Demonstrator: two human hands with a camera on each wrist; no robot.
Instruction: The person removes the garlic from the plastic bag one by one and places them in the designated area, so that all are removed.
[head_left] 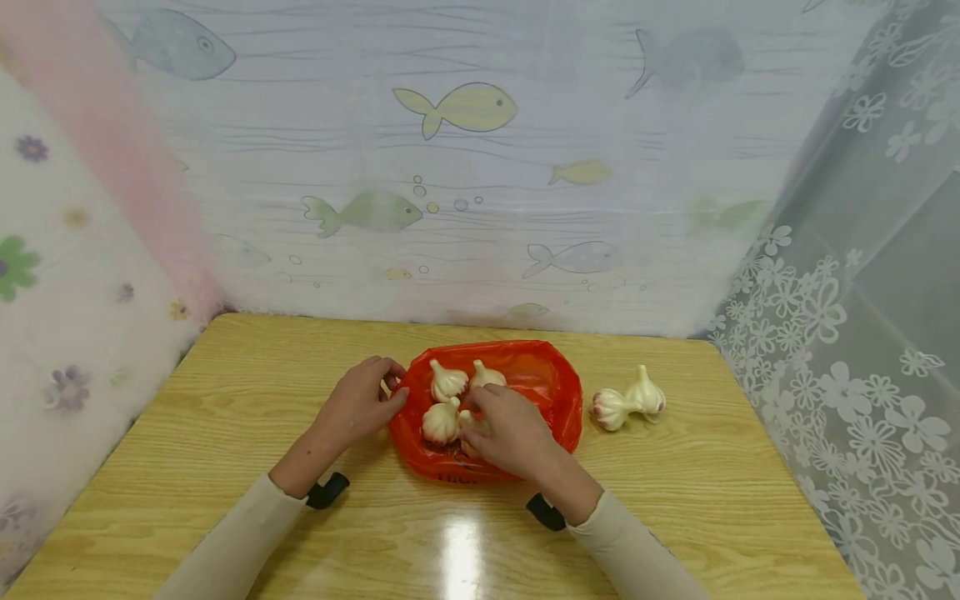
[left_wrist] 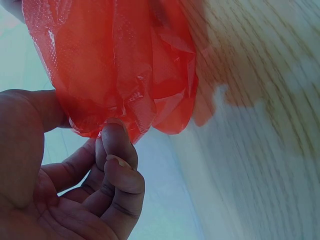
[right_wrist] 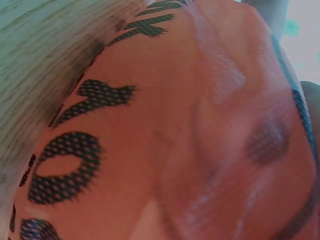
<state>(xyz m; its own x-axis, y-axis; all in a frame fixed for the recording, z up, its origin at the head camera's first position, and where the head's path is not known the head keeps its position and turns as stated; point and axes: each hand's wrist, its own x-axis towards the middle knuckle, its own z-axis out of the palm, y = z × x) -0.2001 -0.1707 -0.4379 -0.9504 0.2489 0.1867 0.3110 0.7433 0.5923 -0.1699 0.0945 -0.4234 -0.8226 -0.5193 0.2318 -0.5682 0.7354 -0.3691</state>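
L hand (head_left: 358, 406): fingers curled, pinching | R hand (head_left: 510, 433): palm down, fingers bent

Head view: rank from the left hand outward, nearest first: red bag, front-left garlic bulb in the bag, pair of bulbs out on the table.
1. Red bag: its left edge is pinched by the left hand.
2. Front-left garlic bulb: inside the bag, just right of that hand.
3. Pair of bulbs: on the table, beyond the bag's right side.
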